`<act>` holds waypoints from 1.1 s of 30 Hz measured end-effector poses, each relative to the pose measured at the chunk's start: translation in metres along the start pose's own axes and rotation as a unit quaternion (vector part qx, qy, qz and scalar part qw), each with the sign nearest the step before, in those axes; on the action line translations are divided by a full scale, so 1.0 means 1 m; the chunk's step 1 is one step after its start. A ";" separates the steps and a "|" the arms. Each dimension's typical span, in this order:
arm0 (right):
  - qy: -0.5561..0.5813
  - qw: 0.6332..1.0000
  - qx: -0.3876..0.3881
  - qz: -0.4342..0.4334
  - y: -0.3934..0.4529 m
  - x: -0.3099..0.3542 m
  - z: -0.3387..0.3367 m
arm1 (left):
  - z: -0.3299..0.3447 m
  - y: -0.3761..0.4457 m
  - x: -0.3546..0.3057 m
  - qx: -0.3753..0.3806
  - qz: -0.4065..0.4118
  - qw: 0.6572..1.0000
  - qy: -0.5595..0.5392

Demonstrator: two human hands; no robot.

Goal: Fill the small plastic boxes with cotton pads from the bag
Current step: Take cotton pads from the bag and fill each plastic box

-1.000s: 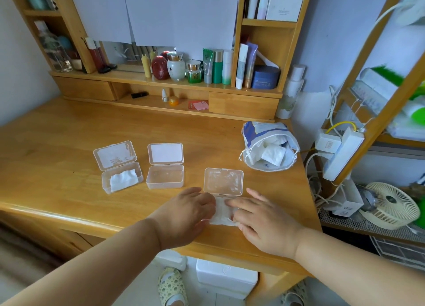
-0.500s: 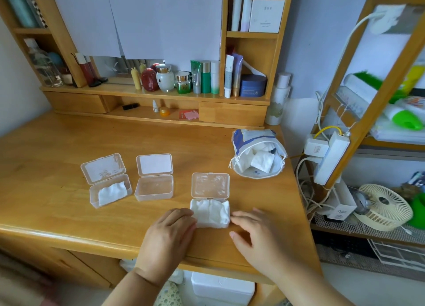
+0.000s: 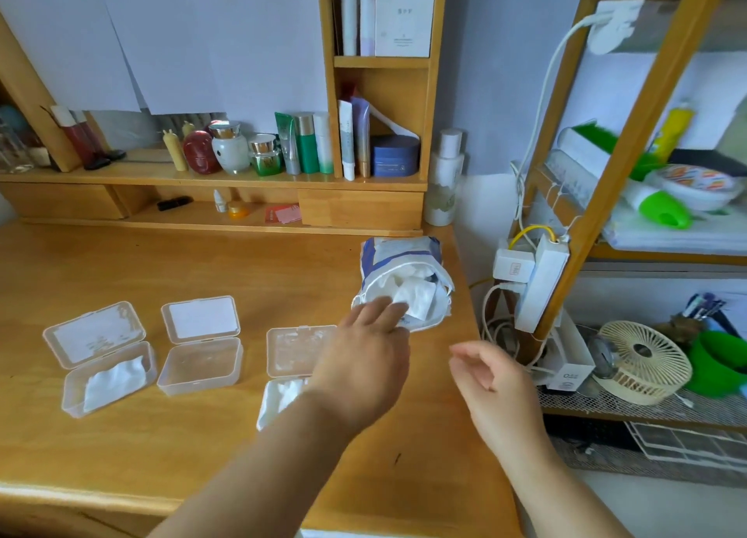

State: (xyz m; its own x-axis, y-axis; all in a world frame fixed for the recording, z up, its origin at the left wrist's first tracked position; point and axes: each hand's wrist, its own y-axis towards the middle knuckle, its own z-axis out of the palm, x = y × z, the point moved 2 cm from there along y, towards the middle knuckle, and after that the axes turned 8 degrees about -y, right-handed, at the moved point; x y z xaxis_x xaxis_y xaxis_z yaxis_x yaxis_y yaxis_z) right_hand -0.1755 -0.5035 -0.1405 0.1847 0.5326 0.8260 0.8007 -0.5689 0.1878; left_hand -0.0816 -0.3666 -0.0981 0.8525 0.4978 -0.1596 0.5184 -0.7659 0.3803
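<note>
Three clear plastic boxes with open lids sit in a row on the wooden desk point(image 3: 161, 456). The left box point(image 3: 107, 380) holds white cotton pads. The middle box point(image 3: 200, 365) holds none. The right box point(image 3: 283, 396) holds pads and is partly hidden by my left forearm. The blue and white bag point(image 3: 404, 279) stands open behind them with cotton pads point(image 3: 416, 295) showing. My left hand point(image 3: 364, 359) stretches to the bag's mouth, fingertips touching its front rim, holding nothing. My right hand point(image 3: 493, 380) hovers right of it, fingers loosely curled and empty.
A shelf point(image 3: 202, 177) of cosmetic bottles and jars runs along the desk's back. Right of the desk stands a wooden rack with a power strip point(image 3: 537, 287), cables, a small fan point(image 3: 642, 361) and a green cup. The desk's right edge lies close beside the bag.
Both hands left the right box, now filled with pads. My left hand moved up and right to the bag's opening. My right hand lifted off the desk.
</note>
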 end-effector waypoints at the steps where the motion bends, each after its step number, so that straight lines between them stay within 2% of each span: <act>1: 0.016 1.000 0.011 0.009 0.000 -0.002 0.004 | 0.009 0.014 0.003 0.062 -0.014 0.997 0.044; 3: 0.043 0.999 0.023 0.021 -0.002 -0.006 0.011 | 0.023 0.033 0.011 0.171 -0.028 0.979 0.107; 4: 0.047 0.998 0.022 0.021 -0.003 -0.009 0.013 | 0.028 0.038 0.015 0.200 -0.029 0.971 0.125; 8: 0.043 0.999 0.022 0.009 -0.007 -0.013 0.014 | 0.038 0.045 0.022 0.241 -0.030 0.957 0.162; 11: 0.076 0.996 0.033 0.032 -0.008 -0.011 0.011 | 0.027 0.036 0.018 0.194 -0.015 0.972 0.134; 13: 0.120 0.991 0.022 0.051 -0.008 -0.008 0.007 | 0.008 0.022 0.011 0.077 -0.017 0.997 -0.027; 14: 0.152 0.986 0.018 0.067 -0.008 -0.005 0.004 | -0.003 0.012 0.006 0.020 -0.031 0.990 -0.137; 16: 0.241 0.965 0.028 0.103 -0.010 0.003 0.002 | -0.022 -0.011 -0.003 -0.045 -0.094 0.938 -0.332; 19: 0.378 0.905 0.114 0.160 -0.017 0.018 0.006 | -0.031 -0.047 -0.015 -0.040 -0.239 0.817 -0.523; 21: 0.393 0.888 0.163 0.174 -0.025 0.027 0.010 | -0.030 -0.064 -0.022 -0.040 -0.293 0.759 -0.579; 25: 0.408 0.874 0.149 0.218 -0.036 0.034 0.021 | -0.015 -0.079 -0.027 -0.141 -0.383 0.649 -0.642; 27: 0.436 0.856 0.166 0.222 -0.042 0.036 0.027 | -0.009 -0.080 -0.030 -0.155 -0.418 0.614 -0.651; 29: 0.434 0.856 0.182 0.213 -0.046 0.037 0.029 | -0.009 -0.080 -0.030 -0.157 -0.410 0.616 -0.653; 31: 0.417 0.868 0.189 0.192 -0.044 0.039 0.028 | -0.012 -0.084 -0.024 -0.184 -0.392 0.647 -0.628; 32: 0.384 0.889 0.180 0.173 -0.038 0.039 0.027 | -0.014 -0.086 -0.018 -0.201 -0.385 0.666 -0.606; 33: 0.314 0.925 0.157 0.144 -0.029 0.037 0.027 | -0.016 -0.088 -0.011 -0.213 -0.383 0.679 -0.589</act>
State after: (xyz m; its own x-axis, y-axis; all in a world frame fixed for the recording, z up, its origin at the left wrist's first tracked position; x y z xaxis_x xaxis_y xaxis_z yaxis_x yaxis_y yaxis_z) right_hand -0.1769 -0.4503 -0.1293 0.1270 -0.1379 0.9823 0.9143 -0.3676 -0.1699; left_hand -0.1377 -0.2981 -0.1156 -0.0634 -0.1794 -0.9817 0.9874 -0.1541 -0.0357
